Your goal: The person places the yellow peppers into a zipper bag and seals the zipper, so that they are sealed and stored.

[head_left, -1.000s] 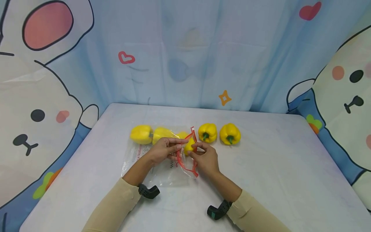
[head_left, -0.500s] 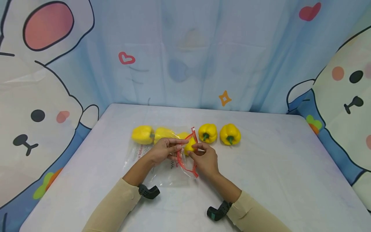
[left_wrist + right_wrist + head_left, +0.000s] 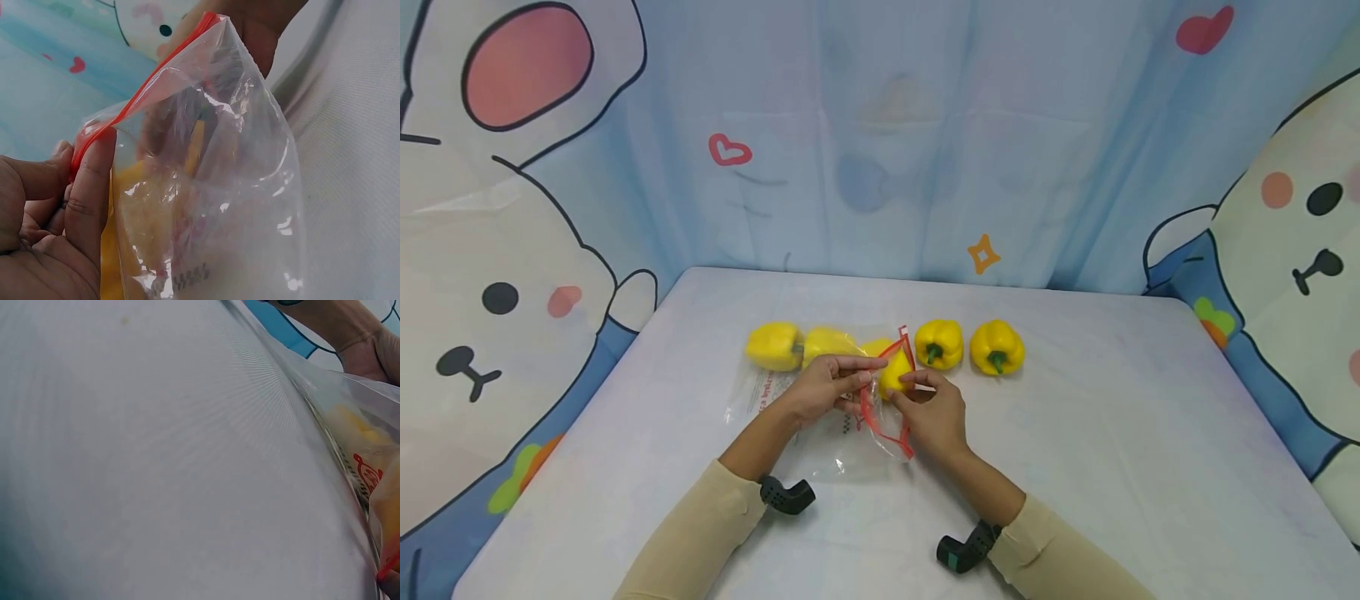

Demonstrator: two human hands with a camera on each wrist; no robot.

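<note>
A clear zip bag (image 3: 850, 454) with a red zip edge lies on the table, its mouth held up and facing right. My left hand (image 3: 823, 392) pinches the red zip edge (image 3: 147, 87) between thumb and fingers. At the mouth my right hand (image 3: 936, 412) holds a yellow bell pepper (image 3: 892, 375) by its right side, thumb below and fingers above. Toward the bag's left end, a yellow bell pepper (image 3: 775, 346) and another bell pepper (image 3: 829, 342) show along its upper side. The right wrist view catches only a fingertip (image 3: 390, 584) beside the bag's red edge.
Two loose yellow bell peppers, a nearer one (image 3: 939, 343) and one farther right (image 3: 997, 347), stand just right of the bag's mouth. The white-covered table (image 3: 1112, 433) reaches back to a blue cartoon-printed curtain (image 3: 880, 167).
The bell peppers at the bag's left end have shifted slightly to the right. Both hands stay almost in place at the mouth.
</note>
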